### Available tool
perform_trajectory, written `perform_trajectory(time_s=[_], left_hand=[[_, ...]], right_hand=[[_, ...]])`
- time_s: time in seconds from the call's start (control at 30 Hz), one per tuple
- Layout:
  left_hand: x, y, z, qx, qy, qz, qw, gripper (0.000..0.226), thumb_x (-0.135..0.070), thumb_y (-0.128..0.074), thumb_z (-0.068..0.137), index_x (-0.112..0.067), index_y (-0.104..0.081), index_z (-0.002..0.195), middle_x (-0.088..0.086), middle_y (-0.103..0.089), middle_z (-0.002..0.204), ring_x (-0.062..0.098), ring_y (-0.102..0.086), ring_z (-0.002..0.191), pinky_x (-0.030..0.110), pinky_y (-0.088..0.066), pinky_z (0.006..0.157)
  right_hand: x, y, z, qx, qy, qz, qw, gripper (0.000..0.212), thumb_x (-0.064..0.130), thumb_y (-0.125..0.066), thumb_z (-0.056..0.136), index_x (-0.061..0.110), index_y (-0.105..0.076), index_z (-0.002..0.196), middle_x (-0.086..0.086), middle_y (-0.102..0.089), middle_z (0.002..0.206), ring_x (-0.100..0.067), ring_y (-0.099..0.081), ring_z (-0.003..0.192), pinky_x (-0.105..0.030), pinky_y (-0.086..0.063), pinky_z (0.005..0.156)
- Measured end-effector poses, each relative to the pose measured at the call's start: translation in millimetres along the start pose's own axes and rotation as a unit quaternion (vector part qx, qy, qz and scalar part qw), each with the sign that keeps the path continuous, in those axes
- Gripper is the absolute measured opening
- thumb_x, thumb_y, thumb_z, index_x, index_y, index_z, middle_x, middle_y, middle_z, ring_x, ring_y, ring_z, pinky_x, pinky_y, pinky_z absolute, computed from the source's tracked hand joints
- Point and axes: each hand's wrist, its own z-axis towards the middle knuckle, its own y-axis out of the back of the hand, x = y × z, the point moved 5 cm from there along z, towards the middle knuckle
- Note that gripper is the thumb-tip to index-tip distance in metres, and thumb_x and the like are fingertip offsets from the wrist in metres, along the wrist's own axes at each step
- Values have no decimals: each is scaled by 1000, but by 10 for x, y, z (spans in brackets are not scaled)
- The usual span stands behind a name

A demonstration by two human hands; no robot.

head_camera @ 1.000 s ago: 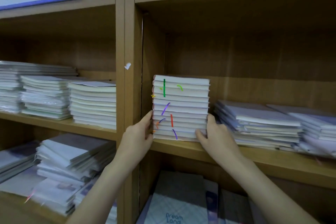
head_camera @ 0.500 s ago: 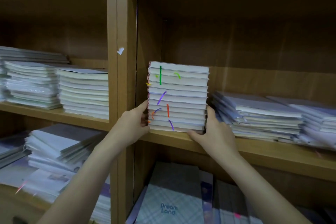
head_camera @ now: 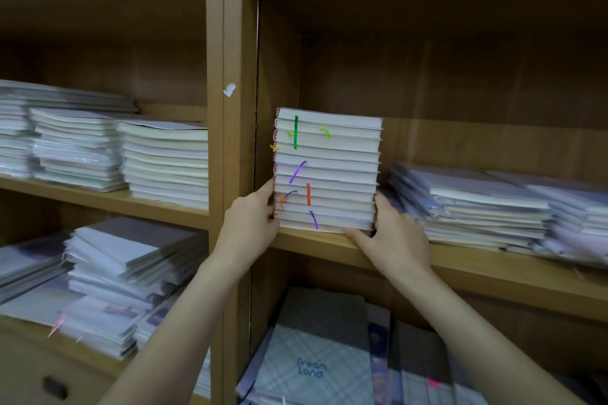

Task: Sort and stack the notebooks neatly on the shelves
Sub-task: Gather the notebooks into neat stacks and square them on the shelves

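Note:
A tall stack of white notebooks (head_camera: 327, 171) with coloured ribbon bookmarks stands on the right-hand bay's middle shelf (head_camera: 460, 268), close to the wooden divider (head_camera: 232, 141). My left hand (head_camera: 251, 219) presses its fingers against the lower left side of the stack. My right hand (head_camera: 393, 237) lies against the lower right corner, fingers up the right side and thumb along the bottom front edge. The stack rests on the shelf between both hands.
Lower, spread stacks of wrapped notebooks (head_camera: 473, 207) lie just right of the tall stack. The left bay holds cream stacks (head_camera: 164, 161) and a slumped pile (head_camera: 125, 273) below. A "Dream Land" notebook (head_camera: 316, 362) lies on the shelf underneath.
Both hands stay on the sides of the stack, which keeps its place on the shelf. My view has tilted down a little, so everything sits higher in the frame.

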Motion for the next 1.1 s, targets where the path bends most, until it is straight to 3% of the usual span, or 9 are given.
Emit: perform_trajectory(time_s=[0.37, 0.43, 0.57, 0.67, 0.73, 0.83, 1.0, 1.1], left_hand=[[28, -4, -114, -75, -13, 13, 997, 53, -15, -57, 91, -24, -39, 140, 0, -66, 115, 15, -61, 107, 24, -46, 87], [59, -20, -127, -54, -14, -5, 998, 56, -12, -55, 91, -26, -35, 142, 0, -65, 117, 15, -61, 107, 24, -46, 88], [100, -48, -168, 35, -1, -145, 989, 71, -6, -56, 90, -31, -20, 145, -3, -51, 135, 12, -51, 122, 17, -40, 94], [118, 12, -152, 24, 9, -185, 982, 78, -13, -59, 90, -29, -10, 148, 1, -38, 147, 13, -43, 129, 16, -36, 94], [88, 71, -109, 13, -5, -200, 980, 85, -17, -60, 89, -34, 0, 147, 2, -33, 150, 15, -41, 132, 21, -37, 97], [3, 159, -32, 24, -22, -227, 973, 89, -16, -59, 90, -52, 11, 133, 0, -26, 153, 20, -43, 131, 39, -40, 105], [-81, 147, 78, 77, -47, -255, 963, 94, -4, -56, 89, -48, 9, 141, -13, -35, 144, 13, -40, 131, 45, -39, 107], [-68, 186, 133, 80, -29, -317, 945, 93, -3, -59, 88, -55, 2, 135, -24, -35, 129, 14, -44, 128, 45, -41, 104]], right_hand=[[31, 78, -86, 18, -16, 26, 999, 65, 52, -62, 82, 26, -38, 137, -5, -65, 112, -27, -58, 106, -33, -44, 80], [28, 92, -87, 40, -12, 39, 998, 67, 47, -63, 84, 24, -34, 141, -5, -64, 116, -25, -56, 110, -32, -44, 83], [24, 136, -130, 76, 0, 107, 991, 68, 32, -65, 85, 24, -30, 142, -1, -61, 125, -19, -55, 117, -26, -40, 85], [58, 120, -120, 80, 7, 149, 986, 77, 24, -68, 83, 25, -22, 144, 1, -53, 135, -19, -50, 123, -29, -40, 93], [74, 107, -105, 72, 11, 174, 982, 86, 18, -69, 82, 25, -13, 148, 1, -49, 139, -20, -49, 125, -30, -40, 97], [40, 125, -61, 71, 2, 208, 976, 96, 12, -68, 84, 30, 0, 149, -2, -43, 144, -22, -47, 126, -35, -41, 100], [27, 193, 36, 112, 14, 190, 975, 105, 10, -70, 82, 45, 10, 142, 2, -39, 147, -20, -48, 126, -32, -42, 97], [52, 314, 124, 120, 5, 200, 972, 113, 14, -73, 80, 40, 17, 145, 1, -36, 149, -19, -47, 127, -33, -41, 99]])
